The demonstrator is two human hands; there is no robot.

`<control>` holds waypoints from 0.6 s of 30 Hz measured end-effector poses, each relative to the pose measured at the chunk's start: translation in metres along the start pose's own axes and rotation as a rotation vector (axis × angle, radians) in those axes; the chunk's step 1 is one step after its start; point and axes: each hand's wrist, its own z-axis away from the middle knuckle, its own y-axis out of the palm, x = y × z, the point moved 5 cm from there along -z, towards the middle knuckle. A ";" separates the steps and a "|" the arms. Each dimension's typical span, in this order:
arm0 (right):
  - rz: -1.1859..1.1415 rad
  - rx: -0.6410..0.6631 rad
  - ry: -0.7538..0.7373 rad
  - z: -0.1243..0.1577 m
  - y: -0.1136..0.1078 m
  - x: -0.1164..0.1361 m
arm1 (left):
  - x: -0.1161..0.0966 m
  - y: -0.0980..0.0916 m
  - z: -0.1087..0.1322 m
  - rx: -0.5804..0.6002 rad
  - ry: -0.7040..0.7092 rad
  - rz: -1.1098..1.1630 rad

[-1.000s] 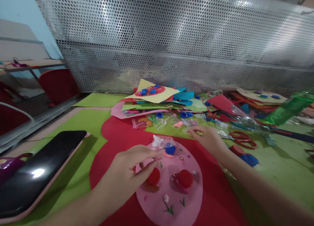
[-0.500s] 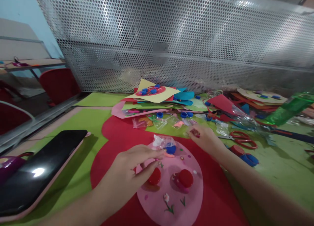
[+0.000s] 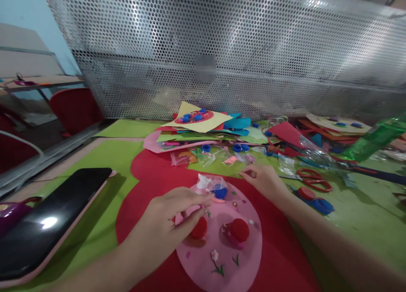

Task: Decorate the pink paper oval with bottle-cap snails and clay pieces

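A pink oval sheet [image 3: 228,258] lies on a large red paper shape [image 3: 142,177]. It bears red caps [image 3: 239,230], a blue cap [image 3: 220,191], a small white flower [image 3: 215,254] with green leaves, and tiny coloured bits. My left hand [image 3: 174,211] rests over its left side, thumb and forefinger apart, beside another red cap [image 3: 199,228] and a small clear bag [image 3: 209,183] with something white in it. Beyond the sheet's upper right edge, my right hand [image 3: 264,177] has its fingers curled together; a small dark reddish patch shows among them, too small to name.
A phone [image 3: 60,216] lies at left. Behind are stacked papers [image 3: 196,129], small plastic bags [image 3: 207,156] and blue caps [image 3: 241,147]. Red-handled scissors [image 3: 314,180], a blue cap [image 3: 323,205] and a green bottle [image 3: 371,141] lie at right. A perforated metal panel [image 3: 222,38] stands behind.
My right hand has shifted slightly and its fingers have turned a little, its fingertips now lower. My left hand stays in nearly the same place. The sheet's pieces look unchanged.
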 end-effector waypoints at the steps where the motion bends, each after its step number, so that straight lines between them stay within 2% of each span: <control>1: 0.012 -0.001 0.005 0.000 0.000 0.000 | 0.000 0.000 0.000 0.008 -0.002 -0.004; 11: -0.003 0.036 -0.006 0.000 0.003 0.001 | 0.000 -0.001 0.000 0.002 -0.027 -0.004; 18: 0.049 -0.019 0.025 0.001 -0.001 0.000 | -0.001 -0.004 0.000 -0.049 0.019 -0.011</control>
